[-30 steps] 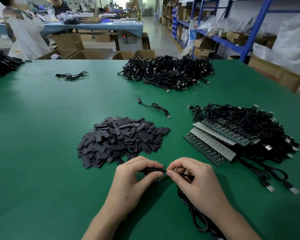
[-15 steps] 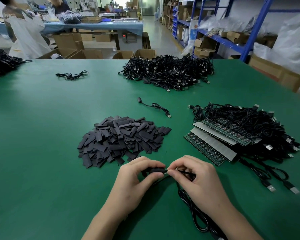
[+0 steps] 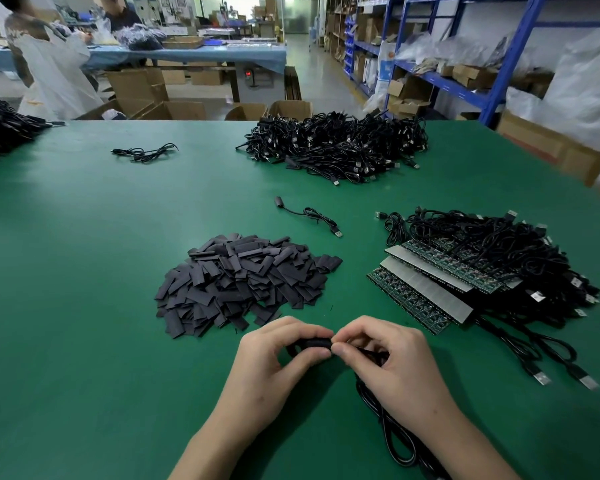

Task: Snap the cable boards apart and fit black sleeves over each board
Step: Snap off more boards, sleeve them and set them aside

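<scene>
Left hand: thumb and curled fingers pinch a black sleeve, held just above the bench close to its near edge, about mid-width. Right hand: butts against the left at the sleeve's open end; thumb and forefinger pinched tight on the cable there. The board is hidden by my fingers and the sleeve; I cannot tell how far in it sits. The cable drops from under my right palm and loops toward the near edge.

Heap of loose sleeves just beyond my left hand, toward the bench's middle; unsnapped board panels stacked toward the right edge, their tangled leads behind them; one lone lead beyond the sleeve heap; large cable heap at the far edge.
</scene>
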A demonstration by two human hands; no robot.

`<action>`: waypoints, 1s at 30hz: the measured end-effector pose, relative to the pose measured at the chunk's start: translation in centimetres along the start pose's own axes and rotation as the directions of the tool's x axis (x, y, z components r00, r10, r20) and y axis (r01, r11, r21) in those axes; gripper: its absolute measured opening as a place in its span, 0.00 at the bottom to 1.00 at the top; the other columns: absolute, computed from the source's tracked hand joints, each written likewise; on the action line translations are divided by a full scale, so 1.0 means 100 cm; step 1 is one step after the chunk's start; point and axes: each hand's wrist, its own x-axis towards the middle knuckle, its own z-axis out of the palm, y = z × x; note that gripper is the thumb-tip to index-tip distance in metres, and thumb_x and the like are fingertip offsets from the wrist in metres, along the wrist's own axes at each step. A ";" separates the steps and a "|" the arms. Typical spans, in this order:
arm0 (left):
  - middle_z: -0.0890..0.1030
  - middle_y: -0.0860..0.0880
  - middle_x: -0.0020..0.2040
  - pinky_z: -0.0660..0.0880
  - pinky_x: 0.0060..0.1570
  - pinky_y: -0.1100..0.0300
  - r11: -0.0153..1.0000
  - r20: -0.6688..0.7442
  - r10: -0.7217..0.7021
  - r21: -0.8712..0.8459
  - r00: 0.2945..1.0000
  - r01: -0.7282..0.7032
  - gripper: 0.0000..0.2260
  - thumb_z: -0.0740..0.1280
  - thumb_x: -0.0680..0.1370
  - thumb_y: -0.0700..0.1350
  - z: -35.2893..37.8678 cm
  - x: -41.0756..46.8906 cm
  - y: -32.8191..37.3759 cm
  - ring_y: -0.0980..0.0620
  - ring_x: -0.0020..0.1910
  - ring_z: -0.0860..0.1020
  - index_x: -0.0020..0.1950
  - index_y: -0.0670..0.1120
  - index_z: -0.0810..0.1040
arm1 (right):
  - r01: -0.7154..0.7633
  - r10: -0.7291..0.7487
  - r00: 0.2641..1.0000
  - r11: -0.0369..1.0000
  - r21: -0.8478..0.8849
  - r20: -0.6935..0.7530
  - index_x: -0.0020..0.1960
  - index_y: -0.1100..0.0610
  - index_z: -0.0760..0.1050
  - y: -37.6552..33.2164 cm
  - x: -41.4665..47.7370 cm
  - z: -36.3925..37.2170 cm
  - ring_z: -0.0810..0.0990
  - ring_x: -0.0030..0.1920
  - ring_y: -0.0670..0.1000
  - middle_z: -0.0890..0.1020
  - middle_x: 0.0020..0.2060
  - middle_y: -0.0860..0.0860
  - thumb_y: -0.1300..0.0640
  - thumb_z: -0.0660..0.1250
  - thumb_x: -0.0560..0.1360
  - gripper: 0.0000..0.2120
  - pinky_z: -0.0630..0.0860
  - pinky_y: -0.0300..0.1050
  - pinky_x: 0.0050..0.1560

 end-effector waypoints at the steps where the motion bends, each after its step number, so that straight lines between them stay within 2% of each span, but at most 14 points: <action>1: 0.84 0.59 0.47 0.76 0.49 0.64 1.000 -0.009 -0.010 -0.018 1.000 0.009 0.07 0.76 0.77 0.46 0.000 0.000 0.000 0.56 0.48 0.83 0.53 0.56 0.87 | -0.012 0.012 1.000 1.000 0.017 0.004 0.48 0.42 0.81 0.001 0.000 -0.001 0.82 0.38 0.48 0.83 0.38 0.41 0.43 0.70 0.73 0.06 0.77 0.40 0.37; 4: 0.85 0.59 0.47 0.76 0.49 0.64 0.996 -0.051 -0.047 -0.074 0.998 0.043 0.10 0.76 0.76 0.45 -0.001 0.000 0.000 0.54 0.48 0.83 0.54 0.58 0.86 | -0.050 0.049 0.998 0.998 0.025 0.035 0.51 0.40 0.79 0.003 0.001 -0.001 0.82 0.38 0.48 0.83 0.38 0.42 0.40 0.69 0.72 0.09 0.78 0.43 0.39; 8: 0.85 0.56 0.46 0.78 0.49 0.63 0.981 -0.121 -0.138 -0.154 0.983 0.119 0.16 0.77 0.74 0.45 0.000 -0.001 0.001 0.51 0.46 0.82 0.59 0.62 0.83 | -0.036 0.036 0.999 0.999 0.001 0.025 0.49 0.42 0.80 0.003 0.000 0.002 0.81 0.37 0.47 0.82 0.36 0.42 0.40 0.67 0.74 0.09 0.77 0.43 0.37; 11: 0.85 0.55 0.44 0.77 0.48 0.66 0.974 -0.211 -0.165 -0.186 0.964 0.126 0.15 0.77 0.71 0.51 0.000 0.000 0.002 0.52 0.45 0.83 0.57 0.61 0.84 | -0.029 0.028 0.999 1.000 -0.008 -0.023 0.48 0.43 0.80 0.002 -0.001 0.002 0.80 0.36 0.47 0.82 0.36 0.43 0.40 0.68 0.75 0.08 0.75 0.42 0.34; 14: 0.86 0.56 0.43 0.79 0.48 0.66 0.967 -0.268 -0.201 -0.209 0.942 0.147 0.11 0.78 0.71 0.49 0.000 0.001 0.000 0.55 0.45 0.84 0.52 0.58 0.85 | -0.018 0.017 0.999 0.999 -0.027 -0.047 0.47 0.44 0.79 0.001 -0.001 0.003 0.79 0.34 0.48 0.80 0.34 0.44 0.40 0.68 0.75 0.08 0.74 0.44 0.33; 20: 0.87 0.59 0.43 0.77 0.47 0.69 0.949 -0.280 -0.271 -0.238 0.921 0.207 0.09 0.75 0.68 0.56 0.001 0.001 0.001 0.59 0.44 0.85 0.47 0.59 0.88 | -0.025 0.022 0.998 0.998 -0.058 -0.056 0.45 0.44 0.79 0.001 -0.002 0.004 0.76 0.32 0.47 0.78 0.32 0.44 0.40 0.68 0.76 0.09 0.68 0.36 0.31; 24: 0.87 0.60 0.45 0.79 0.50 0.66 0.937 -0.245 -0.278 -0.281 0.929 0.207 0.10 0.74 0.70 0.57 0.000 -0.001 0.003 0.58 0.47 0.85 0.50 0.63 0.87 | -0.033 0.026 0.997 0.995 -0.092 -0.077 0.43 0.44 0.79 0.002 -0.002 0.004 0.74 0.31 0.48 0.76 0.30 0.45 0.40 0.67 0.76 0.09 0.66 0.36 0.31; 26: 0.87 0.58 0.44 0.79 0.48 0.65 0.938 -0.242 -0.276 -0.279 0.930 0.206 0.09 0.73 0.70 0.56 0.001 -0.001 0.004 0.56 0.45 0.85 0.50 0.61 0.88 | -0.039 0.029 0.995 0.994 -0.106 -0.096 0.43 0.44 0.79 0.002 -0.001 0.004 0.74 0.30 0.47 0.76 0.30 0.45 0.41 0.68 0.75 0.08 0.66 0.36 0.30; 28: 0.87 0.58 0.43 0.78 0.45 0.67 0.945 -0.243 -0.266 -0.258 0.933 0.202 0.10 0.73 0.71 0.55 0.002 -0.001 0.006 0.55 0.42 0.84 0.51 0.60 0.88 | -0.044 0.032 0.994 0.993 -0.112 -0.107 0.43 0.45 0.79 0.002 -0.001 0.003 0.74 0.30 0.46 0.76 0.30 0.44 0.42 0.68 0.76 0.08 0.64 0.34 0.30; 30: 0.87 0.58 0.42 0.75 0.43 0.70 0.950 -0.237 -0.253 -0.244 0.938 0.195 0.11 0.73 0.71 0.55 0.003 -0.001 0.008 0.58 0.41 0.83 0.52 0.58 0.88 | -0.048 0.035 0.993 0.993 -0.110 -0.112 0.42 0.45 0.79 0.002 -0.001 0.002 0.74 0.30 0.45 0.76 0.30 0.42 0.42 0.68 0.76 0.09 0.63 0.31 0.30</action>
